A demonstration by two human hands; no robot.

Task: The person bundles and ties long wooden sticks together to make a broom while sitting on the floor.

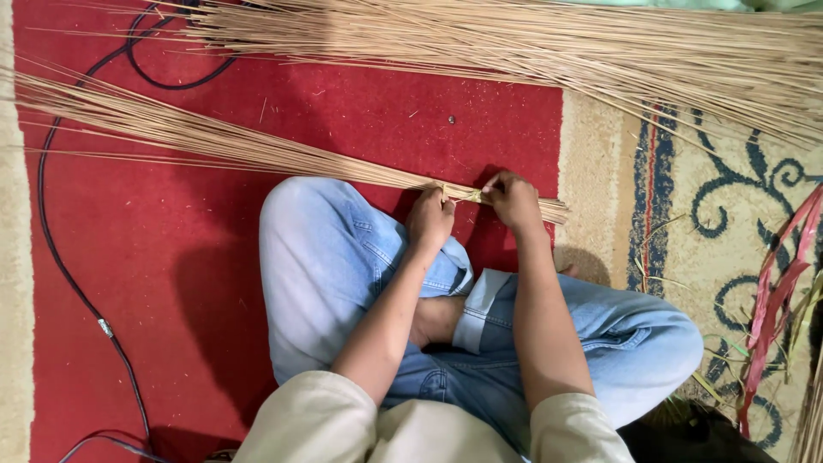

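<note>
Straw-coloured stick bundle (257, 150) lies across red carpet (171, 257), thin tips fanned far left, bound end by knees. Left hand (429, 219) curled over bundle, grip closed on sticks beside pale binding strip (467, 196). Right hand (512, 201) knuckles up, fingers pinched shut on strip and bundle. Forearms run forward over crossed legs in blue jeans (326, 266). Second stick heap (557, 47) beyond. Black cable (51, 249) left.

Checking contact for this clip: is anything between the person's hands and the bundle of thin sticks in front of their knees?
Nothing visible. The left hand and right hand both grip the stick bundle directly near its bound end, on either side of a pale binding strip.
</note>
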